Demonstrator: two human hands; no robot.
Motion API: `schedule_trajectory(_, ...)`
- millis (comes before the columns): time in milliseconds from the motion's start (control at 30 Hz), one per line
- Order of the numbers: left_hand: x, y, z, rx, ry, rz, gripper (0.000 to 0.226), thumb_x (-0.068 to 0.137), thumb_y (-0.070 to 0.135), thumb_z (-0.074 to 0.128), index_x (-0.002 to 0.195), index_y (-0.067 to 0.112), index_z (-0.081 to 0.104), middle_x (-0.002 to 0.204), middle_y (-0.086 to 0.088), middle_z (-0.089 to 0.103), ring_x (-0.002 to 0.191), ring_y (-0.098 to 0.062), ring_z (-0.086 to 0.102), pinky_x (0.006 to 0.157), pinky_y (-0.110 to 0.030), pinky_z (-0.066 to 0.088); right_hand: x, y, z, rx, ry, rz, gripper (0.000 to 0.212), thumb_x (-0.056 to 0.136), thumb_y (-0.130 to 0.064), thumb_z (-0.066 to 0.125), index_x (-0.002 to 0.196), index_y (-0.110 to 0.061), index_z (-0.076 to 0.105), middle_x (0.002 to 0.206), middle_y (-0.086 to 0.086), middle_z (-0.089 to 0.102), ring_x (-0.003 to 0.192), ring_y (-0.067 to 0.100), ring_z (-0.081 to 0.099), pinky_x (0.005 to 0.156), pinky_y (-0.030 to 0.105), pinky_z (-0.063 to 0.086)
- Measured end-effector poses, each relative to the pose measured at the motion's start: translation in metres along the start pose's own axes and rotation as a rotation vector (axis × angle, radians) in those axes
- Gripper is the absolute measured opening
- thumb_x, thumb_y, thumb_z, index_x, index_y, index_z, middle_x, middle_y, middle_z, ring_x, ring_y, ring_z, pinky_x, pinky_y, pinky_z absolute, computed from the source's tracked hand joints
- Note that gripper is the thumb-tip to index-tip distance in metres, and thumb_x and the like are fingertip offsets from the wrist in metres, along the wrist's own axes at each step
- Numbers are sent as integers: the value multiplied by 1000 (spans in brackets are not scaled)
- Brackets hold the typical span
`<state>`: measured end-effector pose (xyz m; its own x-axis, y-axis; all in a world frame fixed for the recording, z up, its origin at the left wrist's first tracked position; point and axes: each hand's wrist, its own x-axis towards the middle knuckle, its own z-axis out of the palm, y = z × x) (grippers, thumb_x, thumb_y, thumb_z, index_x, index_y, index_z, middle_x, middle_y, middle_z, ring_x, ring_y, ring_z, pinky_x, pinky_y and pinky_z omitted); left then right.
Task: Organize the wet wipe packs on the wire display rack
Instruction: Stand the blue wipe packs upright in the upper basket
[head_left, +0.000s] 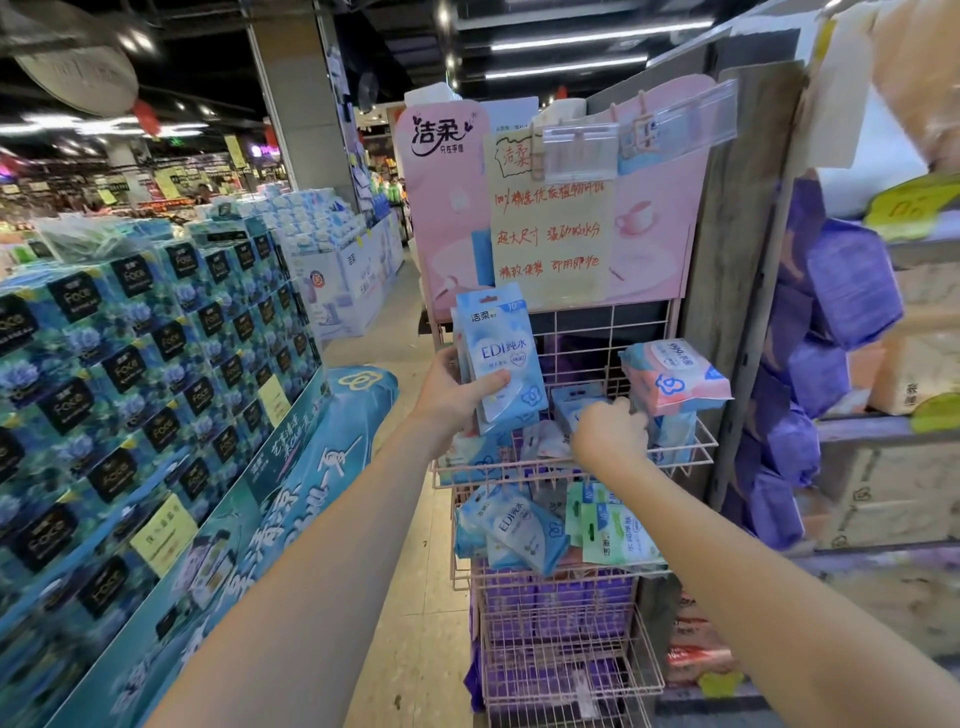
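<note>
Currently my left hand (457, 395) grips a small stack of blue wipe packs (501, 353) at 12 o'clock above the pink wire rack (691, 457); my right hand (613, 431) closes on a basket pack (574, 410). Lower tier (524, 530) unsorted; early stage.

We stand in a shop aisle with a pale speckled floor (415, 613). Above us the ceiling (218, 78) is dark, with long tube lights (597, 39) and small round lamps. A grey square pillar (306, 104) rises behind the goods. On our left we see a tall stack of blue tissue boxes (156, 364) on a teal stand (249, 519), and behind it a stack of white and light blue packs (322, 228). On our right there are shelves (872, 426) with purple packs (852, 280) and a yellow tag (914, 205). Far back the shop is bright and blurred.
</note>
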<state>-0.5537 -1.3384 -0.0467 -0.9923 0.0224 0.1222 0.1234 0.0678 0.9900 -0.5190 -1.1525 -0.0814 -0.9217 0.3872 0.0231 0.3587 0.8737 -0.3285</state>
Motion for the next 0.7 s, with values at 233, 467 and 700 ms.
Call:
schedule_trajectory(233,0,4,-8,-86,24,-29,72,81,16,87,138,19,43,116,8,65,92,-5,70,58,-24,56,9,6,10,77,14,20,32,93,-25,59,125,-20,58,129,16,61,124,39,49,104,44,40)
schedule_trajectory(467,3,1,-15,-101,27,-13,73,80,12,87,140,14,46,116,6,66,76,3,74,54,-18,56,13,3,8,308,28,35,83,67,-31,90,133,-7,45,130,23,51,123,41,49,99,45,46)
schedule_trajectory(700,0,1,-18,-119,31,-11,66,80,11,87,132,21,46,127,-6,69,80,-4,76,55,-20,58,7,8,6,614,87,-129,55,62,-31,90,107,-16,63,111,10,56,91,24,57,83,34,49)
